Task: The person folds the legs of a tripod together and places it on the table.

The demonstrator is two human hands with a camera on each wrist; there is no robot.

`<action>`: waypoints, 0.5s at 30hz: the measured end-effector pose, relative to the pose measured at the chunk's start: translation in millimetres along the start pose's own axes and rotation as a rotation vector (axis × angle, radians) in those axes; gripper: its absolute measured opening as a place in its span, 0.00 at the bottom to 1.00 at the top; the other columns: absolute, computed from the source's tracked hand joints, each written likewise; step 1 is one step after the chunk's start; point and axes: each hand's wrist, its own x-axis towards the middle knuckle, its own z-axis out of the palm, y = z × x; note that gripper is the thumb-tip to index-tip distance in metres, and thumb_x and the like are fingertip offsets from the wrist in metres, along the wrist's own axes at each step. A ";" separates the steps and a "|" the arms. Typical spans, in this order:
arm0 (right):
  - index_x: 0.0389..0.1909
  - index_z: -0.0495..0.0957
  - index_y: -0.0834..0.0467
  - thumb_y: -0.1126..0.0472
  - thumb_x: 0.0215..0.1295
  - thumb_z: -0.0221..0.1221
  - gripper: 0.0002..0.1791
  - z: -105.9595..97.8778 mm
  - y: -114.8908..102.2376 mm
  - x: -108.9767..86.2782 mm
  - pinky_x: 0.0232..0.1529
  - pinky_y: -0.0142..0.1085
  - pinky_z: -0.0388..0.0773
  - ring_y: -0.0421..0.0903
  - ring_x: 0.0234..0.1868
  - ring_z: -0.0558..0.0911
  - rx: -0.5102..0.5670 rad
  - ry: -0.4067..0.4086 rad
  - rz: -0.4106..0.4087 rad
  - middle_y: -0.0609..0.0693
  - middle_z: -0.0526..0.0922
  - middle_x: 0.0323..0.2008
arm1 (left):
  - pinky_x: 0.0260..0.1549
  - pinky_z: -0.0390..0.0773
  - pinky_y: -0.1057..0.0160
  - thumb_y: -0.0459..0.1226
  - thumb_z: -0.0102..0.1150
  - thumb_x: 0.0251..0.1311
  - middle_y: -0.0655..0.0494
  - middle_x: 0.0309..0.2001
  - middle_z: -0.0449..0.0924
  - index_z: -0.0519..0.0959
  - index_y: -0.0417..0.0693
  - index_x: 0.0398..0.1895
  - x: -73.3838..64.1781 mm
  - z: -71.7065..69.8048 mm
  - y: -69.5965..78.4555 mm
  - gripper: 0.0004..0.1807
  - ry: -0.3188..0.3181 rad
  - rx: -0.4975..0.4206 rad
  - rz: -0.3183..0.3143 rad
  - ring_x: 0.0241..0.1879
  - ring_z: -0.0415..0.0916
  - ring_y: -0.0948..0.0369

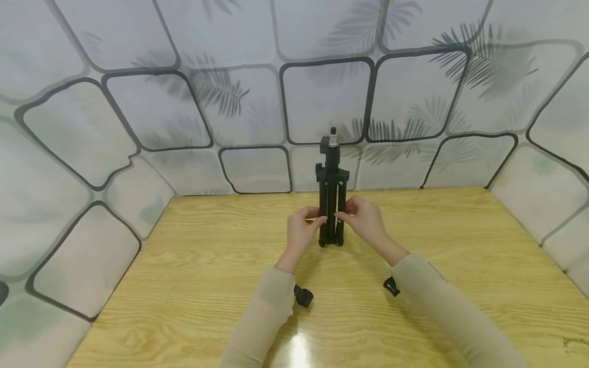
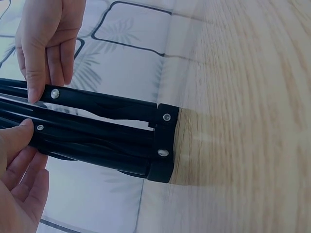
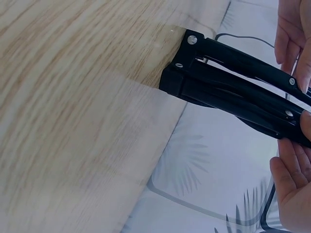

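Tripod (image 1: 332,191) stands folded and upright on a table (image 1: 207,250). Left hand (image 1: 302,230) and right hand (image 1: 366,220) pinch it from opposite sides.

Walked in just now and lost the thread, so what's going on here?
A person is holding a black tripod-like stand by its lower half, the left hand on one side and the right hand on the other. The stand is upright on the wooden table, its legs folded close together.
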 end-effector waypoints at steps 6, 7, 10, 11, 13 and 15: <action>0.29 0.75 0.61 0.57 0.52 0.64 0.12 0.3 0.1 -0.5 0.27 0.40 0.76 0.48 0.28 0.79 -0.005 0.006 -0.003 0.53 0.80 0.26 | 0.30 0.76 0.69 0.37 0.62 0.51 0.50 0.34 0.81 0.80 0.40 0.36 0.1 -0.4 1.1 0.11 -0.002 0.009 0.009 0.35 0.78 0.59; 0.29 0.75 0.61 0.57 0.52 0.64 0.12 0.2 0.0 -0.7 0.27 0.40 0.76 0.48 0.28 0.79 -0.004 0.007 -0.004 0.53 0.80 0.26 | 0.30 0.76 0.69 0.37 0.62 0.51 0.50 0.34 0.81 0.80 0.40 0.36 0.1 -0.4 1.5 0.11 -0.003 0.011 0.009 0.35 0.78 0.59; 0.28 0.75 0.61 0.57 0.51 0.64 0.12 -0.1 -0.3 -1.4 0.27 0.40 0.76 0.48 0.28 0.79 0.001 0.012 -0.009 0.53 0.80 0.26 | 0.30 0.76 0.69 0.37 0.61 0.51 0.50 0.34 0.81 0.80 0.40 0.36 0.6 -0.4 1.9 0.11 -0.006 0.005 0.013 0.35 0.78 0.59; 0.28 0.75 0.61 0.57 0.51 0.64 0.12 -0.2 -0.3 -1.8 0.26 0.40 0.76 0.48 0.28 0.79 0.003 0.013 -0.013 0.53 0.80 0.26 | 0.30 0.76 0.69 0.37 0.61 0.51 0.50 0.34 0.81 0.80 0.40 0.36 0.9 -0.4 1.8 0.11 -0.009 0.000 0.012 0.35 0.78 0.59; 0.28 0.74 0.61 0.57 0.51 0.64 0.12 -0.3 -0.5 -2.7 0.26 0.39 0.76 0.48 0.28 0.79 0.009 0.012 -0.016 0.52 0.80 0.25 | 0.30 0.76 0.69 0.37 0.61 0.51 0.50 0.34 0.81 0.80 0.40 0.37 1.3 -0.5 1.7 0.11 -0.013 -0.008 0.004 0.35 0.78 0.59; 0.28 0.74 0.61 0.57 0.51 0.64 0.12 -0.3 -0.4 -3.7 0.26 0.39 0.76 0.48 0.28 0.79 0.015 0.010 -0.017 0.52 0.80 0.25 | 0.30 0.76 0.70 0.36 0.61 0.52 0.50 0.34 0.81 0.80 0.40 0.37 1.8 -0.4 1.6 0.11 -0.018 -0.017 -0.005 0.36 0.77 0.59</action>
